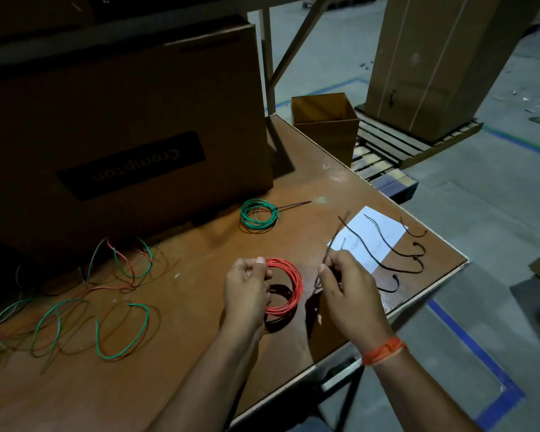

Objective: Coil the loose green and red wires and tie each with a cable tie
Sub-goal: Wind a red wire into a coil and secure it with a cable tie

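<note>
While my left hand pinched the red coil at 9 o'clock, right hand gripped a cable tie; coil prob. springs loose w/ slack grip.

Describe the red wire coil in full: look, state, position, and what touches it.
The red wire coil is a ring of several loops of thin, plastic-sheathed red wire, wound fairly evenly. It is lifted off the brown wooden table, casting a dark shadow below it. The left hand pinches its left edge. The right hand, holding a thin black cable tie, sits just beside it. No tie shows around it yet.
</note>
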Demonstrator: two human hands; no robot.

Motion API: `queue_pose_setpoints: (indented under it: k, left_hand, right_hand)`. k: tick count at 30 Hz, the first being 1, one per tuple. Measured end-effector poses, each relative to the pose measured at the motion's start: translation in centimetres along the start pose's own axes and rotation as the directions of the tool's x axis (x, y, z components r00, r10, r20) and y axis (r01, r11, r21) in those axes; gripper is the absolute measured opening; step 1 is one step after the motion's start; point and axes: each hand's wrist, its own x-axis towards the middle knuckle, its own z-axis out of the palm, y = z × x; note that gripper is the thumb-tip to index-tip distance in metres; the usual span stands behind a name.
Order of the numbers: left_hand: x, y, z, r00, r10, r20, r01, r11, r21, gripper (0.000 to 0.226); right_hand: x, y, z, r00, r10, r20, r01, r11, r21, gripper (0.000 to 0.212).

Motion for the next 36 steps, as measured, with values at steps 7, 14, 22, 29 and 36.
queue_pose_setpoints:
  k: [7, 14, 22, 29, 36]
  left_hand:
    - [-0.4, 0.0, 0.0, 1.0, 0.009, -0.026, -0.01, 1.0, -0.019, 0.016]
    - [-0.6, 0.1, -0.1, 0.997, 0.026, -0.078, -0.029, 0.999, -0.045, 0.016]
    - [-1.3, 1.0, -0.4, 0.996, 0.044, -0.074, -0.049, 0.997, -0.061, 0.015]
    - [-2.8, 1.0, -0.2, 0.991, -0.096, 0.091, 0.114, 0.969, -0.219, 0.017]
    - [-2.4, -0.1, -1.3, 0.932, -0.338, 0.132, 0.362, 0.877, -0.316, 0.014]
  right_hand:
    - [-0.2, -1.8, -0.8, 0.997, -0.079, -0.014, 0.081, 0.976, 0.203, 0.008]
    - [-0.8, -2.5, -1.3, 0.979, -0.173, 0.108, 0.132, 0.941, 0.311, 0.009]
    - [-0.9, -1.2, 0.4, 0.949, -0.259, 0.182, 0.254, 0.966, 0.051, 0.01]
    - [-0.9, -0.7, 2.4, 0.929, -0.363, -0.068, 0.369, 0.922, 0.119, 0.022]
    - [-1.4, 0.2, 3.1, 0.867, -0.494, -0.069, 0.497, 0.844, 0.203, 0.021]
